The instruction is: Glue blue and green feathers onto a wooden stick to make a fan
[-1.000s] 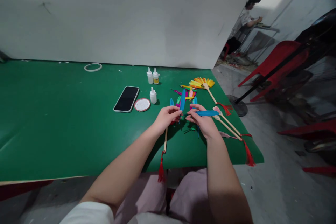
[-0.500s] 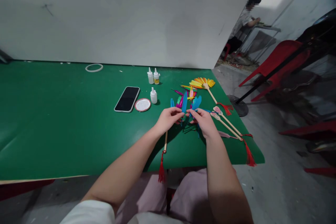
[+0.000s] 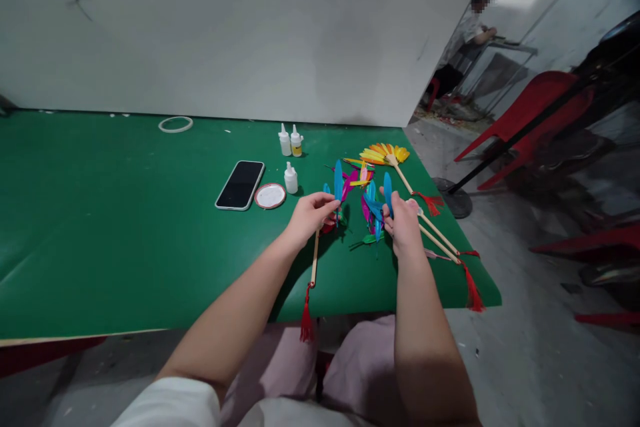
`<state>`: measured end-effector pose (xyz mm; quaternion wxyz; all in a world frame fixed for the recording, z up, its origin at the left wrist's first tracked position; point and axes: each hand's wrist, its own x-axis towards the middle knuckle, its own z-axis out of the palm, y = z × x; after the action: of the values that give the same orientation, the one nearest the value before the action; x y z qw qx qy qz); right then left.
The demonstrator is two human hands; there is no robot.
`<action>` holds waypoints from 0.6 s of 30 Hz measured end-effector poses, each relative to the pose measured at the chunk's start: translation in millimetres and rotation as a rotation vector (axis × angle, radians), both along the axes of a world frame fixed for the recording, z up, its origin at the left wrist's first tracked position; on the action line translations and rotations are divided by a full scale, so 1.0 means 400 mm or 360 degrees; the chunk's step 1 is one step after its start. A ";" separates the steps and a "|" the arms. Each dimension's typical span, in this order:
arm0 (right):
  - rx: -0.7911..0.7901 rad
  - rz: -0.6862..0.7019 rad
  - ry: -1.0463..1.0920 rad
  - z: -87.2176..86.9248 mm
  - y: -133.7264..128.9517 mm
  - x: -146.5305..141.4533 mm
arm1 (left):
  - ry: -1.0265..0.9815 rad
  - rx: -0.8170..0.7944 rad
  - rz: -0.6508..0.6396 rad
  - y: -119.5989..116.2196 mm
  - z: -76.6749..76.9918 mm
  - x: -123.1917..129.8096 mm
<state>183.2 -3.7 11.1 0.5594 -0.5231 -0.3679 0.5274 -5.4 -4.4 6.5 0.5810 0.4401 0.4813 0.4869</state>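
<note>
Between the fingertips of my left hand [image 3: 314, 216] a blue feather [image 3: 339, 180] stands upright. My right hand [image 3: 403, 220] pinches another blue feather [image 3: 388, 192], also upright. A pile of blue, purple and green feathers [image 3: 371, 207] lies on the table between the hands. Under my left hand a wooden stick [image 3: 315, 259] ends in a red tassel [image 3: 307, 320] over the front edge; its top is hidden. Right of my right hand lie two wooden handles [image 3: 440, 232] with pinkish heads. Farther back is a yellow and orange feather fan [image 3: 385, 155].
On the green table [image 3: 125, 227] are a phone [image 3: 241, 185], a round white lid [image 3: 271, 196], a small white bottle [image 3: 291, 179], two more bottles behind it and a white ring [image 3: 175, 125]. A white board [image 3: 225, 33] stands behind. A person sits at the back right.
My hands have moved apart, the right one to the right with a blue feather. More of the feather pile shows between them. The view has shifted slightly.
</note>
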 end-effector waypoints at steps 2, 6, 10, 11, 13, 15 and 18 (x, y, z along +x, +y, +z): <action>-0.0014 0.0066 0.0141 0.006 -0.001 0.007 | -0.0010 -0.0002 -0.0001 0.000 -0.003 -0.001; -0.0048 0.0109 0.0350 0.007 0.000 0.010 | -0.0023 -0.0004 -0.0002 0.000 -0.007 0.001; -0.0030 -0.0033 0.0398 -0.005 0.004 -0.005 | 0.0019 -0.0035 -0.0054 -0.004 -0.005 0.009; -0.0026 -0.0048 0.0363 -0.009 0.005 -0.011 | 0.0037 -0.0040 -0.0081 -0.005 -0.006 0.011; -0.0022 -0.0014 0.0236 -0.016 0.004 -0.023 | 0.0077 -0.0044 -0.0135 -0.006 -0.008 0.015; -0.0007 0.0048 0.0077 -0.021 0.002 -0.035 | 0.0103 -0.0046 -0.0181 -0.007 -0.011 0.017; 0.0029 0.0118 -0.0142 -0.022 -0.005 -0.046 | 0.0120 -0.0037 -0.0226 -0.008 -0.013 0.016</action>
<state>164.7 -5.7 2.2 0.5273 -0.5270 -0.4162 0.5206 1.0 -7.4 1.3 0.6007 0.4844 0.4758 0.4220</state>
